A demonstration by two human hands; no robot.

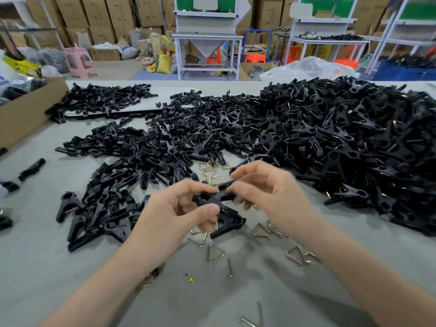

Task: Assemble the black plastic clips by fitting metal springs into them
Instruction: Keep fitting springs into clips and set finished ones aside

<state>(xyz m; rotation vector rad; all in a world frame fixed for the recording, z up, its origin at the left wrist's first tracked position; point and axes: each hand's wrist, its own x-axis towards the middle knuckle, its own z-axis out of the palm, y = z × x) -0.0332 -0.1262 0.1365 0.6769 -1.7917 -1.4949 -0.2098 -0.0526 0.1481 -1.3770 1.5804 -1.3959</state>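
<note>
Over the table (70, 267), left hand (169, 215) and right hand (266, 192) pinch one black clip (213, 198).

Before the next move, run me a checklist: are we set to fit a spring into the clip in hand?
1. Grip on clip by left hand and right hand: ok.
2. Spring held in either grip: cannot tell, fingers hide it.
3. Loose springs on the table near the hands: ok.
4. Halves of the held clip lined up: cannot tell, blurred.
5. More clip parts piled behind the hands: ok.
</note>
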